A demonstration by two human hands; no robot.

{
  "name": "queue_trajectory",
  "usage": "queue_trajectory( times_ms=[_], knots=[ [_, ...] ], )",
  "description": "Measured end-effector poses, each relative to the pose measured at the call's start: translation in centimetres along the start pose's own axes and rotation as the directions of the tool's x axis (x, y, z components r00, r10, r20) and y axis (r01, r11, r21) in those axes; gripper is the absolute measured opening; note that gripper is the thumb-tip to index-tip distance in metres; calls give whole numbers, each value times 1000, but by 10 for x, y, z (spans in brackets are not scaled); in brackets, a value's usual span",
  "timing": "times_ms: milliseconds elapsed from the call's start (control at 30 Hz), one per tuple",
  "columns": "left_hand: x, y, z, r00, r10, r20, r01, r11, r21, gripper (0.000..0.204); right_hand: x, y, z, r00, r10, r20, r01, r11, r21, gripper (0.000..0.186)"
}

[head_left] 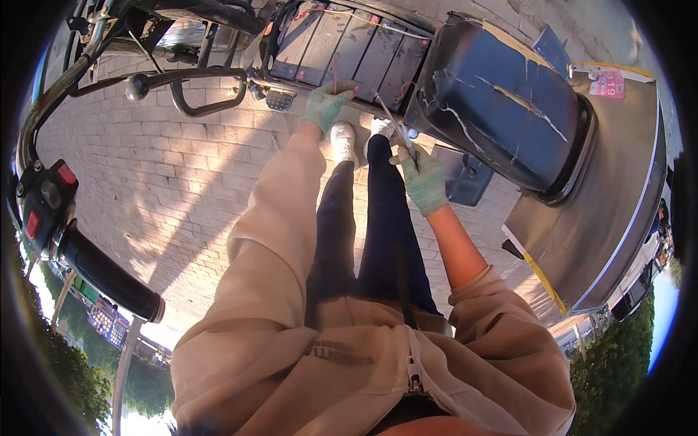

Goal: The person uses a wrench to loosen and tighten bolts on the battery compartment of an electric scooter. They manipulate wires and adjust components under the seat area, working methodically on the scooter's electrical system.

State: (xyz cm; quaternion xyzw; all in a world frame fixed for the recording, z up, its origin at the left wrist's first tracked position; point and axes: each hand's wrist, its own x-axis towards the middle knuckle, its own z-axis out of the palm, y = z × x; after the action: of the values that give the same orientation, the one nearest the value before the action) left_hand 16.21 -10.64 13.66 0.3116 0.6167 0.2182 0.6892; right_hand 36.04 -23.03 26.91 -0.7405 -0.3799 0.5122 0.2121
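Observation:
My left hand, in a pale green glove, is at the near edge of a row of dark grey batteries. Its fingers are pinched together, and a thin red wire rises from them; a small pink-red tip shows beside the fingertips. My right hand, gloved the same way, is closed around a long, slim metal tool. The tool's far end points up and left at the near edge of the batteries; its exact kind is unclear. Blue-white roundness shows beside the right fingers.
A cracked black seat stands tilted right of the batteries, with a brown panel beyond it. Handlebar tubing and a black grip are at the left. A dark flat plate is beside my right hand. Brick paving lies below.

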Motion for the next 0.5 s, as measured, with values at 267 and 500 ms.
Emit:
queue_trajectory(
  times_ms=[267,500],
  knots=[
    [111,-56,-1,991,-129,28,88,804,588,23,17,18,5,991,124,-57,-115,983,141,29],
    [135,-85,-1,994,-108,32,67,795,603,30,20,30,7,994,72,-82,-61,989,135,28]
  ],
)
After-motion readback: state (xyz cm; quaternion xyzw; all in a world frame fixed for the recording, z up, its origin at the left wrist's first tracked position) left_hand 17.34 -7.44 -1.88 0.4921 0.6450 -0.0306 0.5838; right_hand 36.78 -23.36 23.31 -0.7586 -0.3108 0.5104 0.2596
